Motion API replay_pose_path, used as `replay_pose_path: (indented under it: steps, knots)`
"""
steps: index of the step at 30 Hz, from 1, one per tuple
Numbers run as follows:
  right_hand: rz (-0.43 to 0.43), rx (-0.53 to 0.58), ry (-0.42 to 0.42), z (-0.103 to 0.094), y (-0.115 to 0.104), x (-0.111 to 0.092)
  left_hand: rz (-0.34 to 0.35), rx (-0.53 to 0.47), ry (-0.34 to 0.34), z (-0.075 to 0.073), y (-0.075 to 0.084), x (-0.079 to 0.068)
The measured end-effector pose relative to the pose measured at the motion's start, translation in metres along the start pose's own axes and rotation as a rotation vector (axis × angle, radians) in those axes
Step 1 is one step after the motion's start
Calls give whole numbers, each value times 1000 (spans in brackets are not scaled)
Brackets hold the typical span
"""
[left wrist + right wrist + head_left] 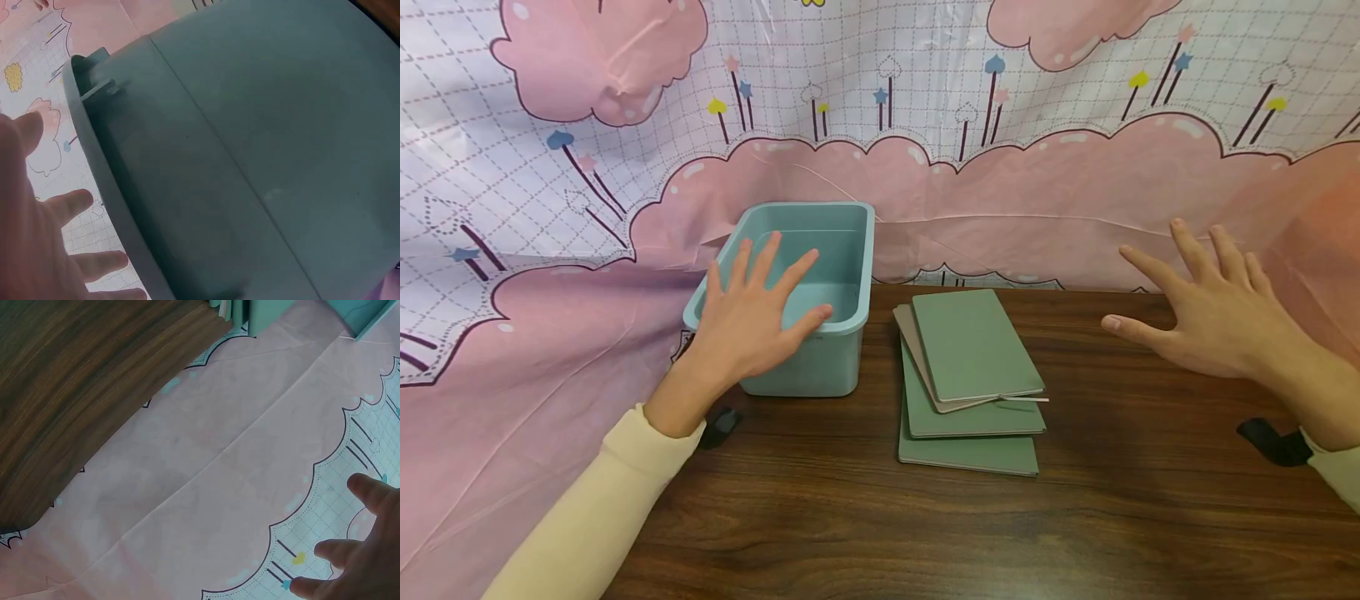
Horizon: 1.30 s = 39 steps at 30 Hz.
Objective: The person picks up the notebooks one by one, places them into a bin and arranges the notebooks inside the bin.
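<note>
the left hand (747,321) shows its back to the head camera, fingers spread wide, thumb pointing inward. the right hand (1213,321), well apart from it, spreads its fingers likewise. a pale yellow sleeve (636,454) covers the left forearm (576,525), ending near the wrist (681,400).

A dark brown worktop (880,533) with streaky wood grain spreads around six o'clock. A patterned cloth (940,200), creased in places, runs from eight o'clock through twelve to three. Printed on it are a pink cloud (602,58) between ten and eleven, a second cloud (1067,29) near one, a blue star (463,253) at nine and a yellow heart (1139,79) near two.
</note>
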State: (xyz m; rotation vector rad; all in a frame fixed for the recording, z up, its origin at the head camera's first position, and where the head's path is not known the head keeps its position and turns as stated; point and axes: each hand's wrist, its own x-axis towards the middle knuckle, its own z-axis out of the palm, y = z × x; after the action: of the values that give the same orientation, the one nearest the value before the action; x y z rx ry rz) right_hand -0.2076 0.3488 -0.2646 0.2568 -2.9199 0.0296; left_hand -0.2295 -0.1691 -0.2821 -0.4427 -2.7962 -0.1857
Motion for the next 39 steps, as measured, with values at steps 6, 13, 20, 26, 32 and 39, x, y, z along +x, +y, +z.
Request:
replay_pose_path:
  steps: [6, 13, 20, 26, 32, 39]
  knots:
    - [-9, 12, 24, 0, -3, 1, -2, -25, 73, 1, -2, -8]
    - [-23, 49, 70, -1, -8, 1, 12, -108, 233, 6, -7, -28]
    - [-55, 68, 118, -2, -15, 0, 24, -144, 393, 21, -14, -50]
    - [-80, 101, 154, -1, -24, 0, 37, -189, 484, 36, -20, -63]
    - [-98, 115, 176, 1, -31, 0, 78, -184, 507, 50, -23, -69]
    - [-124, 161, 200, 7, -37, -2, 64, -195, 595, 60, -19, -67]
